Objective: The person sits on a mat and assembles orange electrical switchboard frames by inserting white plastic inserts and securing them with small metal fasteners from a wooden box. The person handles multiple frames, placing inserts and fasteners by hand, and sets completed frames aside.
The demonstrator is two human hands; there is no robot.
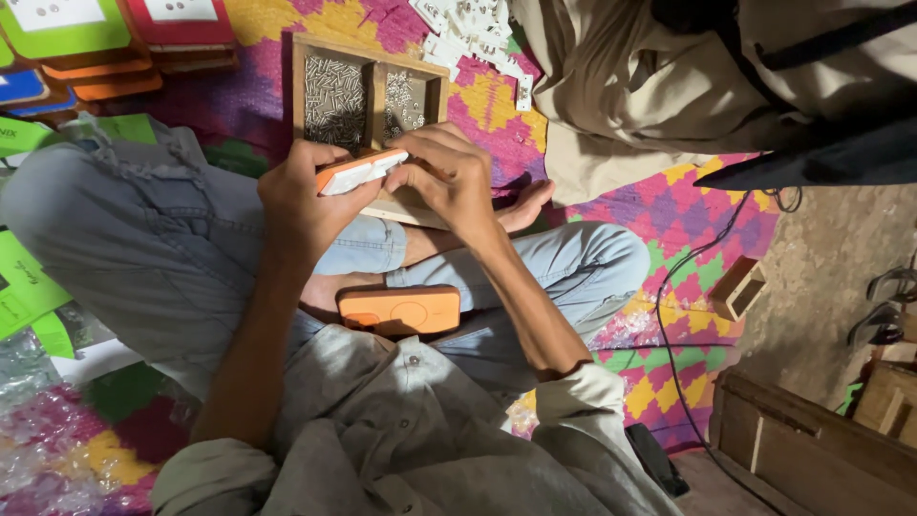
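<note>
On a bright patterned mat (697,205), the left hand (301,196) grips an orange-and-white plate (360,171) from below; the right hand (449,177) pinches its upper edge, just before a wooden tray (374,96) of screws.

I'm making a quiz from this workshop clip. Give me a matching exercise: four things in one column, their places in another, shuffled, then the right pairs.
Things:
1. orange and white plate
2. orange box
3. wooden tray
4. small white parts

Places:
A. on the mat near the top edge, beside another person's clothing
B. held between the left hand and right hand
C. on the lap, between the forearms
D. on the mat just beyond the hands, holding small metal pieces

Pairs: 1-B, 2-C, 3-D, 4-A
</note>
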